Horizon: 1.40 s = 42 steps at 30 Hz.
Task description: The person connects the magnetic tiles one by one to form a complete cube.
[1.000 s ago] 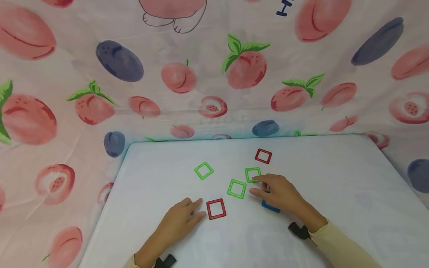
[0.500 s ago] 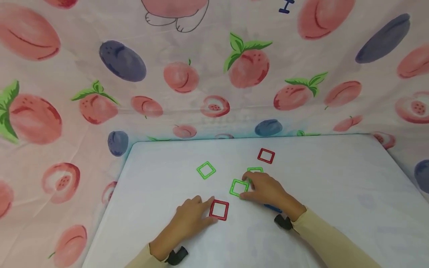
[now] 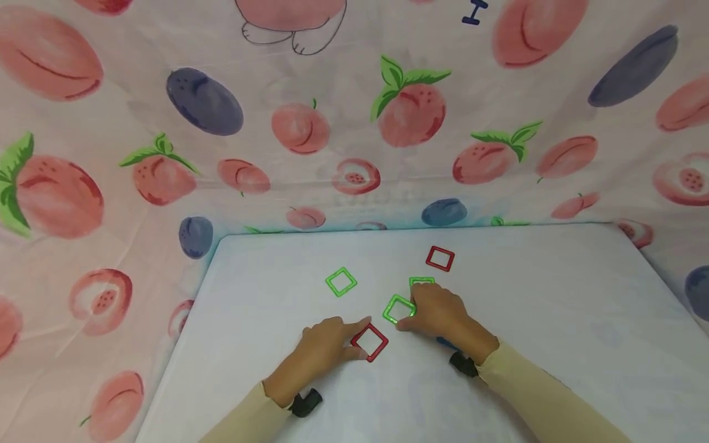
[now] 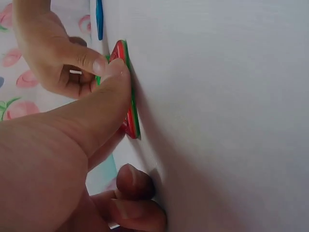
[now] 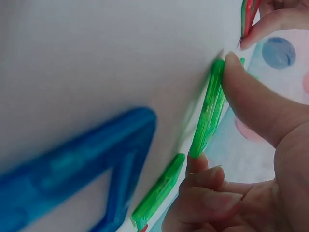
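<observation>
My left hand (image 3: 318,354) pinches a red square frame tile (image 3: 379,332) between thumb and forefinger, at the middle front of the white table. In the left wrist view a green layer runs along the underside of this red tile (image 4: 131,118). Just beyond it my right hand (image 3: 443,311) pinches a green square frame tile (image 3: 390,306) by opposite sides. The right wrist view shows that green tile (image 5: 207,108) turned nearly edge-on, the thumb on one end and a finger on the other. The two held tiles are close but apart.
A second green tile (image 3: 421,280) is partly hidden behind my right hand. Under the right wrist a blue tile (image 3: 446,343) peeks out. One more green tile (image 3: 348,290) lies at the back left, and a red one (image 3: 444,250) at the back right. Fruit-printed cloth (image 3: 299,184) hangs behind the table (image 3: 554,295).
My left hand has moved right, taken hold of the red tile and turned it cornerwise. The right hand has moved left from beside the blue tile and gripped the green tile, turning it slightly.
</observation>
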Motion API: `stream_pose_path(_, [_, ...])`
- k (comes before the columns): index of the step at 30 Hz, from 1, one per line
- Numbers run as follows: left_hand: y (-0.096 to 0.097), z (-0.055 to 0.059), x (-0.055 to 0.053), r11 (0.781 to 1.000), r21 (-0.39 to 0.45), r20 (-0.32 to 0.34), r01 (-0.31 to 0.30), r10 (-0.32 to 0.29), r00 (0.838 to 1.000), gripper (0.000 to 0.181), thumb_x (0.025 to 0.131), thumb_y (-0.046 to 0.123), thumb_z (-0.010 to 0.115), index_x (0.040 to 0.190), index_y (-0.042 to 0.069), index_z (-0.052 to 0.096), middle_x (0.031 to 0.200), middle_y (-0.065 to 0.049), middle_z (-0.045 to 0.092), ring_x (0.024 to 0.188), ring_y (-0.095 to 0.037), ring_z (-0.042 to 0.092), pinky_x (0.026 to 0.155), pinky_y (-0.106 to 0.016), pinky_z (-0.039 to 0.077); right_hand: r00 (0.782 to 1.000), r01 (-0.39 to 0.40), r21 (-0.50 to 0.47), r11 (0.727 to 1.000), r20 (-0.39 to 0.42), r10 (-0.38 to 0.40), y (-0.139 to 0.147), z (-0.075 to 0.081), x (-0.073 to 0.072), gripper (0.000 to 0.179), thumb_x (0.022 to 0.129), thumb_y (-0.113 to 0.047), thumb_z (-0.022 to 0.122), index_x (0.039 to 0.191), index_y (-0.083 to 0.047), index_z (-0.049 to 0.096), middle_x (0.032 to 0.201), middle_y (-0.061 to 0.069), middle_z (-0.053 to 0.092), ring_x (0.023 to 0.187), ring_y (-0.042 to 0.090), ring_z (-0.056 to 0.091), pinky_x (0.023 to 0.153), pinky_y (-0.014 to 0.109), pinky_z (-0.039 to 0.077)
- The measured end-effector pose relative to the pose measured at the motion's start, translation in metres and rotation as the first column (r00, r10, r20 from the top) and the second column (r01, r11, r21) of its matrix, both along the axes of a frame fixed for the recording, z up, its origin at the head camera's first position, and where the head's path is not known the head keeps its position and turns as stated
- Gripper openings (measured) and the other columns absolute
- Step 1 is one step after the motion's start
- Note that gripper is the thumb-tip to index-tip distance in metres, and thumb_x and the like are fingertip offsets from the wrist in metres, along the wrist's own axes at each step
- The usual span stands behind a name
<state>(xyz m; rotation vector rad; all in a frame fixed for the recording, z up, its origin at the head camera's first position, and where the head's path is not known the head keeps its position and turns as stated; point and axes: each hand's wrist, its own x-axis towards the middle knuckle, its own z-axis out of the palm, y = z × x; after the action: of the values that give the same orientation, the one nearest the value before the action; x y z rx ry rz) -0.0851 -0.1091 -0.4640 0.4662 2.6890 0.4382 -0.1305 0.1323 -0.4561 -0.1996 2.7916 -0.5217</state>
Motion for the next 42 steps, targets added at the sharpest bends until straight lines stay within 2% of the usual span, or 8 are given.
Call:
stream_pose_path(5, [0.003, 0.0, -0.007, 1.0, 0.024, -0.003, 0.017, -0.017, 1.0, 0.069, 0.083, 0.051, 0.08, 0.146, 0.04, 0.054, 0.08, 0.004, 0.052, 0.074, -0.013, 0.047, 0.065, -0.036, 0.035, 1.0, -0.005, -0.022, 1.0, 0.012, 0.006, 0.007, 0.001, 0.0, 0.047, 0.072, -0.045, 0.091, 0.077, -0.013, 0.057, 0.066, 0.001, 0.055, 0.06, 0.017, 0.053, 0.052, 0.03, 0.04])
stream_pose_path(10, [0.006, 0.002, -0.011, 0.998, 0.065, -0.004, 0.022, -0.022, 1.0, 0.068, 0.081, 0.048, 0.082, 0.144, 0.038, 0.058, 0.083, 0.004, 0.056, 0.072, -0.013, 0.046, 0.064, -0.034, 0.035, 0.998, -0.017, -0.149, 0.989, 0.062, 0.027, 0.017, 0.001, 0.0, 0.04, 0.082, -0.038, 0.085, 0.071, -0.014, 0.056, 0.061, -0.003, 0.048, 0.061, 0.015, 0.05, 0.054, 0.027, 0.037])
stream_pose_path(13, [0.008, 0.003, -0.013, 0.995, 0.096, 0.004, 0.011, -0.011, 1.0, 0.067, 0.08, 0.047, 0.082, 0.142, 0.038, 0.059, 0.081, 0.005, 0.056, 0.069, -0.013, 0.044, 0.062, -0.032, 0.034, 0.992, -0.016, -0.263, 0.965, 0.117, 0.048, 0.022, 0.006, -0.001, 0.039, 0.093, -0.038, 0.075, 0.07, -0.011, 0.057, 0.061, -0.003, 0.044, 0.061, 0.015, 0.047, 0.056, 0.028, 0.035])
stream_pose_path(17, [0.009, 0.002, -0.016, 0.991, 0.132, 0.018, -0.017, 0.014, 1.0, 0.065, 0.079, 0.047, 0.083, 0.14, 0.037, 0.061, 0.073, 0.006, 0.053, 0.063, -0.013, 0.037, 0.059, -0.031, 0.031, 0.978, 0.031, -0.39, 0.92, 0.204, 0.054, 0.027, 0.013, -0.002, 0.032, 0.103, -0.036, 0.06, 0.085, -0.011, 0.071, 0.075, 0.001, 0.055, 0.074, 0.017, 0.048, 0.064, 0.031, 0.037])
stream_pose_path(20, [0.008, 0.001, -0.016, 0.988, 0.148, 0.026, -0.033, 0.029, 0.999, 0.063, 0.08, 0.045, 0.084, 0.138, 0.037, 0.062, 0.07, 0.006, 0.051, 0.062, -0.013, 0.035, 0.058, -0.029, 0.029, 0.969, 0.058, -0.44, 0.896, 0.239, 0.055, 0.03, 0.012, -0.003, 0.027, 0.105, -0.031, 0.057, 0.098, -0.014, 0.076, 0.09, 0.005, 0.061, 0.082, 0.018, 0.047, 0.069, 0.033, 0.038])
stream_pose_path(28, [0.009, -0.002, -0.02, 0.984, 0.176, 0.025, -0.023, 0.019, 1.0, 0.054, 0.085, 0.038, 0.083, 0.135, 0.04, 0.064, 0.066, 0.005, 0.047, 0.063, -0.011, 0.036, 0.054, -0.027, 0.029, 0.963, 0.08, -0.509, 0.857, 0.261, 0.065, 0.03, 0.01, -0.001, 0.026, 0.103, -0.029, 0.06, 0.096, -0.009, 0.076, 0.085, 0.003, 0.056, 0.082, 0.018, 0.044, 0.066, 0.032, 0.035])
stream_pose_path(34, [0.012, -0.004, -0.024, 0.981, 0.19, 0.008, -0.022, 0.021, 1.0, 0.054, 0.084, 0.039, 0.084, 0.135, 0.039, 0.065, 0.063, 0.007, 0.045, 0.062, -0.011, 0.037, 0.054, -0.027, 0.03, 0.952, 0.12, -0.534, 0.837, 0.3, 0.055, 0.028, 0.007, -0.001, 0.027, 0.103, -0.03, 0.062, 0.098, -0.007, 0.076, 0.094, 0.005, 0.064, 0.089, 0.019, 0.047, 0.069, 0.032, 0.038])
stream_pose_path(42, [0.016, -0.007, -0.027, 0.969, 0.243, 0.0, -0.035, 0.036, 0.999, 0.056, 0.08, 0.038, 0.087, 0.132, 0.032, 0.069, 0.062, 0.007, 0.05, 0.064, -0.009, 0.037, 0.055, -0.025, 0.029, 0.952, 0.144, -0.549, 0.823, 0.304, 0.036, 0.023, 0.004, 0.0, 0.028, 0.103, -0.029, 0.061, 0.102, -0.006, 0.077, 0.079, 0.002, 0.052, 0.078, 0.018, 0.043, 0.063, 0.03, 0.035])
